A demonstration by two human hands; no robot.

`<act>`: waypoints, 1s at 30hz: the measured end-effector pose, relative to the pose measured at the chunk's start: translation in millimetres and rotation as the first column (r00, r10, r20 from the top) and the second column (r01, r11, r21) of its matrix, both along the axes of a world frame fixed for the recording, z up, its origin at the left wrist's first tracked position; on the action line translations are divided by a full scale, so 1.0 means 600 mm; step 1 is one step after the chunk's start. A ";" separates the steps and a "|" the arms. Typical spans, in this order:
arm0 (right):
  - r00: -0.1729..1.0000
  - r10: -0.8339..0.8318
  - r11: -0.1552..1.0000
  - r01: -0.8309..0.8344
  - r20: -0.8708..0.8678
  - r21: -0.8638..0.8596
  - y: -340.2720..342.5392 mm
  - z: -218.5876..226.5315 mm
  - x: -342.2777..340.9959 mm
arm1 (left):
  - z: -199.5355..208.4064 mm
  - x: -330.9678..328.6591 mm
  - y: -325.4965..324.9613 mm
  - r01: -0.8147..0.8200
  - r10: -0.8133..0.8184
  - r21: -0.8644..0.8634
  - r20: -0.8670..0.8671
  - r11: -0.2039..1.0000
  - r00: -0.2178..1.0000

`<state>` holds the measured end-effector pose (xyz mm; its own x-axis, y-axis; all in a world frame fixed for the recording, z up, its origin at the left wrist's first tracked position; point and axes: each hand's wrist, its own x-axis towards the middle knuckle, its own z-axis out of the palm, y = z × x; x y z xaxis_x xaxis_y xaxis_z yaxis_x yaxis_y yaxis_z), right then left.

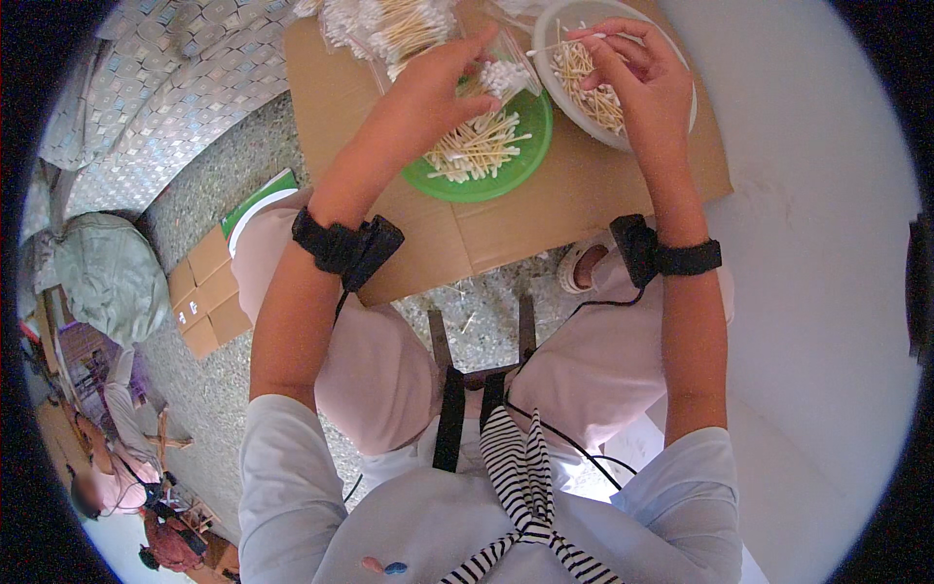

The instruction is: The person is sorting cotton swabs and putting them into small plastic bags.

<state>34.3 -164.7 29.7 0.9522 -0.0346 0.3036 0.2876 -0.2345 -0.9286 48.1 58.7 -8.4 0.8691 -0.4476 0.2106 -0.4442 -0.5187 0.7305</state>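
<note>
My left hand (443, 86) is curled round a small clear plastic box (526, 64) with white-tipped cotton swabs (504, 78) in it. Below that hand, a green bowl (530, 161) holds a heap of loose cotton swabs (477, 151). Over at the right, my right hand (642, 73) pinches a single cotton swab (564, 45) between thumb and fingers. Beneath it stands a whitish bowl (681, 122), also with many loose swabs (589, 92). Part of the left fingers' grip is hidden behind the hand.
Both bowls rest on a cardboard sheet (389, 258). More swabs in clear packs (404, 24) lie at its far left. A pale wall (808, 243) bounds the right side. Cardboard boxes (209, 282) sit on the speckled floor, and another person (122, 477) is at the lower left.
</note>
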 end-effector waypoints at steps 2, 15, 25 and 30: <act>1.000 -0.001 0.999 0.001 -0.006 -0.044 -0.003 0.001 0.002 | 0.002 0.000 -0.002 0.014 -0.014 -0.013 -0.002 1.000 1.000; 0.990 0.091 0.986 -0.104 -0.104 -0.130 0.009 -0.028 0.010 | 0.004 -0.001 0.002 -0.017 0.014 -0.038 -0.091 0.999 0.996; 0.990 0.099 0.990 -0.107 -0.096 -0.086 0.001 -0.019 0.000 | 0.000 -0.003 0.005 0.080 -0.086 -0.071 -0.084 0.994 0.993; 0.998 0.043 0.991 -0.049 -0.050 -0.124 0.004 -0.020 0.001 | -0.011 0.000 0.005 0.042 -0.044 -0.071 -0.027 0.997 0.999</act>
